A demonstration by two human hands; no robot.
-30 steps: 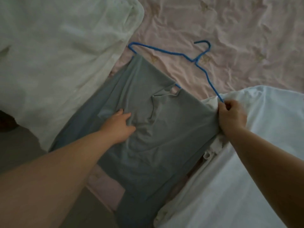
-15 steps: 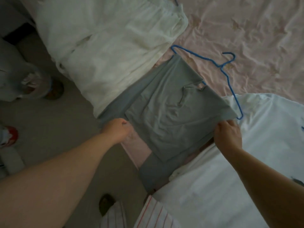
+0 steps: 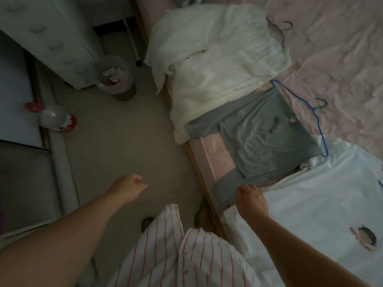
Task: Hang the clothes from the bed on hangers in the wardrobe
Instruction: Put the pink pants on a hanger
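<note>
both hands have come off the grey shirt (image 3: 267,141), which lies on the blue hanger (image 3: 298,100) at the pink bed (image 3: 342,59) edge, left hand (image 3: 128,189) loosely curled, empty, over the floor (image 3: 124,141), right hand (image 3: 250,199) fisted, contents unclear, near the white cabinet (image 3: 51,38).

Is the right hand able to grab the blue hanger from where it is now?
Probably yes. The right hand sits at the bed's edge, and the blue hanger lies farther up on the gray shirt, its hook uncovered. Nothing blocks a forward reach.
</note>
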